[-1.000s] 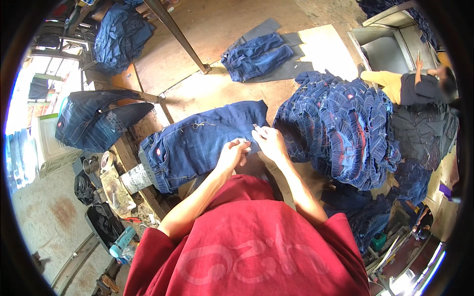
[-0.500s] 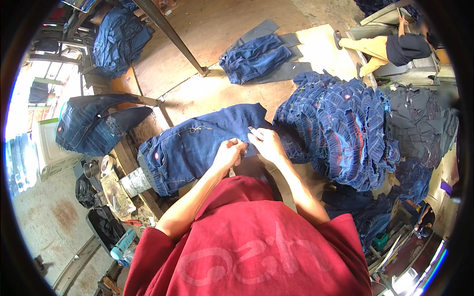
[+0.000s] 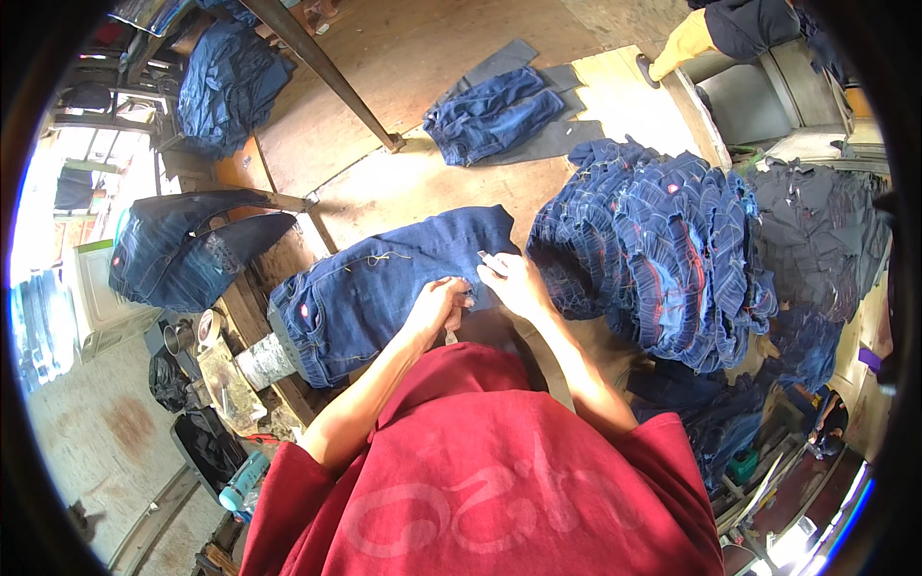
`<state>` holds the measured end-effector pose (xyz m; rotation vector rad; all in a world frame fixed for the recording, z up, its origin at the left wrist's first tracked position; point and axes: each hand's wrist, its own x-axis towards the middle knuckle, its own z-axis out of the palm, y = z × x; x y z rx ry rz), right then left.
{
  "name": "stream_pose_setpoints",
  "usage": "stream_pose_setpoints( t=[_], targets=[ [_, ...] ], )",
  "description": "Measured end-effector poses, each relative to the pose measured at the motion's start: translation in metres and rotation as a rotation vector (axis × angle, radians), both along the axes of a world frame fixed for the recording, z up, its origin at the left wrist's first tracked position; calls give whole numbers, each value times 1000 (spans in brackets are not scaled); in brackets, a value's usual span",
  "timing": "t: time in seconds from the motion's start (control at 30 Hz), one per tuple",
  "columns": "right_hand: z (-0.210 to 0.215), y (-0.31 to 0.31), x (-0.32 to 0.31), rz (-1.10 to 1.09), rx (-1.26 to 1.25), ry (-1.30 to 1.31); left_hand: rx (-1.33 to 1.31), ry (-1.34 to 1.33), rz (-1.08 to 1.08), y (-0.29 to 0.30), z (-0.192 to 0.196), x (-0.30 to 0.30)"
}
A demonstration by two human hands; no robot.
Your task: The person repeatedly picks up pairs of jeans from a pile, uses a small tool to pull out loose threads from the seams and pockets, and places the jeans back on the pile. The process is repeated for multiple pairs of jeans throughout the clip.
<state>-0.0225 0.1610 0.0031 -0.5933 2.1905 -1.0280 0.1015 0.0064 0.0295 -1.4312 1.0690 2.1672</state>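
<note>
A small red rectangular label (image 3: 305, 312) is seen sewn on the waistband end of a pair of dark blue denim jeans (image 3: 384, 288), well to the left of the fingers. More small red labels (image 3: 672, 187) are scattered over the tall stack of folded dark blue denim jeans (image 3: 663, 250) just right of the fingers. A red patch (image 3: 116, 261) is also visible on the dark denim garment draped over a wooden stand (image 3: 182, 250), far to the left.

The spread pair of jeans is laid flat on the worn wooden worktable (image 3: 403, 182), reaching from the fingers away to the left. Its near right edge lies directly under both hands. The left hand (image 3: 440, 302) is curled closed, its fingers pinching a fold of that edge. The right hand (image 3: 509, 280) is set just beside it, fingers bent and closed onto the same edge; a small pale thing shows at its fingertips, too small to identify. The two hands are nearly touching.

Beyond the fingers, a smaller heap of blue denim (image 3: 490, 115) rests on grey cloth pieces (image 3: 547, 139). At the upper right, a person's yellow sleeve (image 3: 684, 43) is seen.
</note>
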Motion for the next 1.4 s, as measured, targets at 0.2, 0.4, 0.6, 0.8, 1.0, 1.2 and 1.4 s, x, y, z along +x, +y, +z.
stream_pose_setpoints(
  t=[0.2,0.4,0.6,0.8,1.0,1.2,1.4],
  targets=[
    [-2,2,1,-9,2,-15,-25,167,-114,1,-1,4],
    [0,1,1,-38,2,-22,21,165,-61,3,-3,13],
    [2,7,-2,-37,21,-47,-123,80,-96,1,14,21],
    [-5,27,-27,-413,-16,-55,-1432,615,-809,-33,13,34],
    [0,16,-45,-178,-114,101,-1518,417,-1149,-81,-27,2],
    [18,-21,-52,-33,83,18,-1507,311,-1160,-93,-34,-5],
    [16,-50,-23,42,16,99,-1541,492,-1051,-82,-16,3]
  ],
)
